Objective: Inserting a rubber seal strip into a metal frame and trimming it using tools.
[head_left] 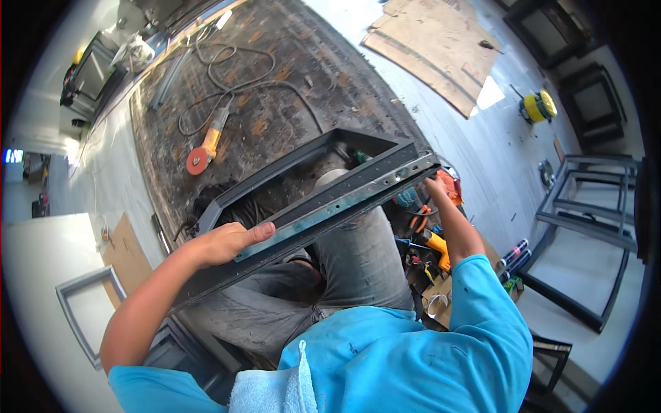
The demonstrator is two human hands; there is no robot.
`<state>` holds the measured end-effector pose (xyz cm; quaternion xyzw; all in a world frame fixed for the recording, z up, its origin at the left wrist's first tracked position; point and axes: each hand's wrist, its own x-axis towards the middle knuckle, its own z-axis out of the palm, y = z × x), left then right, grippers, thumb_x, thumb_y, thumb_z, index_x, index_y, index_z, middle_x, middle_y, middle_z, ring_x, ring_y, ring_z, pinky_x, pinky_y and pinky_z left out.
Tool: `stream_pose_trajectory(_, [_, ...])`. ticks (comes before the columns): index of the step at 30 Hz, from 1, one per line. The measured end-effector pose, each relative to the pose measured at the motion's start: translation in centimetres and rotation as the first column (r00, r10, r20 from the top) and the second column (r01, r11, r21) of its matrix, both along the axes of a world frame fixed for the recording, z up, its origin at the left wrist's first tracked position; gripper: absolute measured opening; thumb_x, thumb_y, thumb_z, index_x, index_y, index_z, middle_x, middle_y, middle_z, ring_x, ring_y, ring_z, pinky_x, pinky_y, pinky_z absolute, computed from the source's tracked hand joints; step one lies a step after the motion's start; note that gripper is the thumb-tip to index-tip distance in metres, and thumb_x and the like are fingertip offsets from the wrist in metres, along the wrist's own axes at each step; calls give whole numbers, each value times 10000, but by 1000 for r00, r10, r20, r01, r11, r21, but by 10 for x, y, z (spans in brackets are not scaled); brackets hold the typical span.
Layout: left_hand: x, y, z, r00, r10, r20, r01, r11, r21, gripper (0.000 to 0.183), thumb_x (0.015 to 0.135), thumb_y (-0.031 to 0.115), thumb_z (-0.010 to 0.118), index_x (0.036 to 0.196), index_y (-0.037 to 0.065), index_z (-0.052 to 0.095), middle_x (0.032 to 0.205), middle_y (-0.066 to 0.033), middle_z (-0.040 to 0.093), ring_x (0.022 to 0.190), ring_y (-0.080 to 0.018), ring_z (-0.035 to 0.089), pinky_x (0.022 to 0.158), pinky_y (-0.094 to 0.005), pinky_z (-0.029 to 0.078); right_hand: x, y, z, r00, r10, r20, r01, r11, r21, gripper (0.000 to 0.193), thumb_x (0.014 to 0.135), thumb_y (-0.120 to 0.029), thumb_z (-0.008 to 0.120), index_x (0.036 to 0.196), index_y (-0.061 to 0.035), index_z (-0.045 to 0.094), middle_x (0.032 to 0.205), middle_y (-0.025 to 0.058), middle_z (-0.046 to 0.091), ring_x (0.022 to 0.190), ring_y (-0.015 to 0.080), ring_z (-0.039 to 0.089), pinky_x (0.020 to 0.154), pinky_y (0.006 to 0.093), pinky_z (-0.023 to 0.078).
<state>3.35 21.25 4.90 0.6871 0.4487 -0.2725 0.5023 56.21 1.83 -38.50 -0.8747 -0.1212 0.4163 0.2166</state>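
Note:
A dark metal window frame (pixel 351 182) lies tilted across my lap, its near bar turned up toward me. Along that bar runs a shiny metal strip (pixel 323 213) with holes, its left end close to my left thumb. My left hand (pixel 231 244) grips the bar toward its left end, thumb on top and the other fingers mostly hidden. At the right end, my right hand (pixel 435 186) holds the frame, with its fingers partly out of sight behind the bar. The far side of the frame rests over a worn dark board (pixel 289 69).
An angle grinder (pixel 210 141) with a red disc and looped cable lies on the board. By my right knee are a yellow tool (pixel 435 248), orange-handled pliers (pixel 418 221) and other tools. More frames (pixel 585 220) stand at right; cardboard (pixel 434 55) and a yellow reel (pixel 537 107) lie beyond.

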Motion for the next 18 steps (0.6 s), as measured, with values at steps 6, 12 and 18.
stream_pose_trajectory(6, [21, 3, 13, 998, -16, 57, 24, 990, -142, 963, 887, 891, 378, 842, -46, 594, 702, -13, 458, 731, -132, 483, 654, -353, 408, -8, -65, -33, 926, 161, 340, -82, 969, -233, 1051, 757, -269, 706, 1629, -113, 140, 1623, 277, 248, 1431, 479, 408, 1160, 492, 398])
stream_pose_trajectory(12, [-3, 0, 12, 989, 93, 113, -78, 988, -132, 921, 857, 890, 459, 990, 5, 672, 773, -72, 592, 758, -190, 595, 695, -356, 476, -22, -57, -53, 924, 147, 354, -100, 984, -148, 885, 832, -331, 729, 1583, -119, 311, 1440, 269, 512, 1269, 453, 572, 1066, 490, 478])
stream_pose_trajectory(18, [4, 6, 0, 982, 68, 176, -48, 992, -113, 896, 923, 860, 355, 905, 5, 624, 754, -59, 540, 747, -176, 531, 699, -351, 445, 70, -82, -109, 852, 20, 523, -17, 1000, -11, 656, 845, -559, 709, 1322, -112, 664, 1235, 214, 689, 1206, 404, 631, 1013, 482, 504])
